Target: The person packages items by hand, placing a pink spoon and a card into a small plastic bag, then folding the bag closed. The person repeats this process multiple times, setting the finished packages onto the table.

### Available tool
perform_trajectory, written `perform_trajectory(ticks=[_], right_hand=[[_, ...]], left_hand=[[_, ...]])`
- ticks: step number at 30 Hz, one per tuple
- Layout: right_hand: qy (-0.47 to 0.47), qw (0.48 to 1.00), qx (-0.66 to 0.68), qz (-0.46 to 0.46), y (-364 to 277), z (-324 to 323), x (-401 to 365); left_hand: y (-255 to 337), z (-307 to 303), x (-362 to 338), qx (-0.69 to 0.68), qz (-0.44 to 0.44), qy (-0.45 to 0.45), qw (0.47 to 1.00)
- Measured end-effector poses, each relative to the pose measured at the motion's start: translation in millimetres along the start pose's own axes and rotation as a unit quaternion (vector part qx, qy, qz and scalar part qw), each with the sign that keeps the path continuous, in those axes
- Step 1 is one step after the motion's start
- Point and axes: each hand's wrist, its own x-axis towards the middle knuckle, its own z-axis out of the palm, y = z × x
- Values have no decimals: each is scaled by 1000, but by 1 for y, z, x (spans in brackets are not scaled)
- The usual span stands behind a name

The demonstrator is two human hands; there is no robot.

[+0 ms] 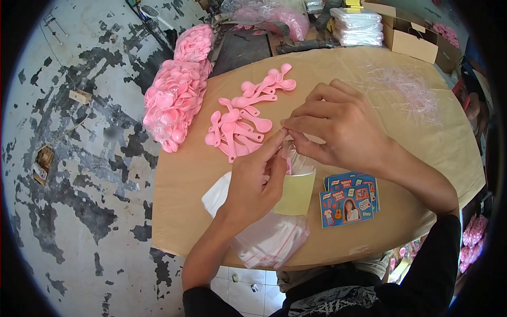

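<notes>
Above the table, my left hand and my right hand meet at the fingertips, both closed in a pinch at the top of a clear plastic bag. A plain pale-yellow card shows below the clear part, and a bit of pink shows beside my left fingers. Fingers partly hide the bag's upper edge. Under my left wrist lies a stack of clear plastic bags with reddish lines. Past my hands, several loose pink measuring spoons are scattered. Blue printed cards lie below my right hand.
Bulging bags of pink spoons stand at the table's left edge. Thin clear strips lie heaped at the far right of the brown-covered table. Behind are a stack of clear packets and an opened cardboard box.
</notes>
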Motion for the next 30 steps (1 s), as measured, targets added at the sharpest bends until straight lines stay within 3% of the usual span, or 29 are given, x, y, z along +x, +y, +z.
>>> perform_trajectory(ticks=[4, 6, 8, 10, 12, 15, 17, 18, 19, 20, 21, 23, 24, 26, 28, 30], right_hand=[[-33, 999, -4, 29, 2, -1, 0], [-32, 993, 72, 92, 4, -2, 2], [-16, 974, 148, 169, 10, -8, 6], [22, 939, 221, 262, 24, -23, 17], [44, 884, 382, 266, 56, -52, 21], [-73, 848, 475, 226, 125, -80, 6], [-252, 838, 371, 312, 156, -62, -17], [-248, 944, 66, 206, 187, -44, -58], [-213, 956, -123, 157, 202, -33, -70], [-170, 926, -311, 128, 216, -22, -82], [-177, 943, -180, 215, 207, -29, -68], [-183, 908, 96, 363, 172, -53, -23], [-197, 896, 102, 384, 157, -55, -11], [-135, 906, 280, 286, 122, -30, -10], [-174, 886, 372, 214, 66, -4, -9], [-255, 853, 400, 217, 21, 7, -4]], left_hand=[[0, 0, 0, 59, 9, -26, 998], [2, 0, 0, 89, 38, -29, 995], [-12, 5, 2, -1, 69, -34, 997], [-11, 8, 5, -153, 36, -28, 987], [5, 6, 7, -359, -65, -4, 931], [-10, -4, 18, -346, -95, 54, 932], [-16, -9, 21, -332, -132, 56, 932], [-19, -9, 21, -325, -149, 56, 932], [-25, -9, 22, -330, -160, 43, 929], [-32, -9, 25, -333, -170, 30, 927], [-35, -9, 26, -337, -183, 17, 924], [-35, -8, 24, -331, -189, 5, 924], [-35, -9, 23, -326, -193, -2, 925], [-33, -4, 21, -366, -188, 25, 911], [-31, 0, 22, -385, -177, 36, 905], [-30, 2, 20, -387, -169, 29, 906]])
